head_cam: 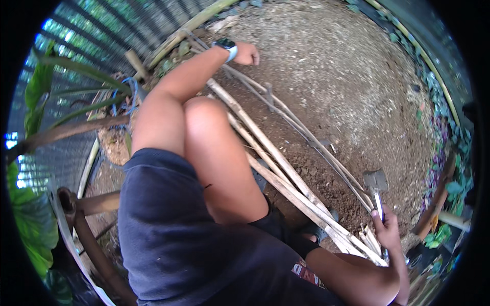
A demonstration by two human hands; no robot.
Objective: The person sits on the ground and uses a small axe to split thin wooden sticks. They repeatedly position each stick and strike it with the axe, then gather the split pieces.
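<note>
My right hand [387, 226] grips the handle of a small hand tool with a flat, squarish, soil-marked metal blade [376, 179], perhaps a trowel. The blade is over the ground beside the near end of a thin pole [293, 116]. Farther up, my left hand [245, 53], with a watch [226, 45] on its wrist, hangs past my bent knee with curled fingers. Nothing shows in it, though its palm side is hidden. Several long pale bamboo poles [264, 143] lie between my leg and a patch of loose dark soil [325, 179].
A short stake [269, 96] stands at the thin pole. Slatted fencing [126, 23] and a large-leafed plant [40, 95] are on the left. Short cut sticks [369, 239] lie below my right hand. Leafy vines [434, 99] edge the right side. A bamboo frame [95, 244] stands lower left.
</note>
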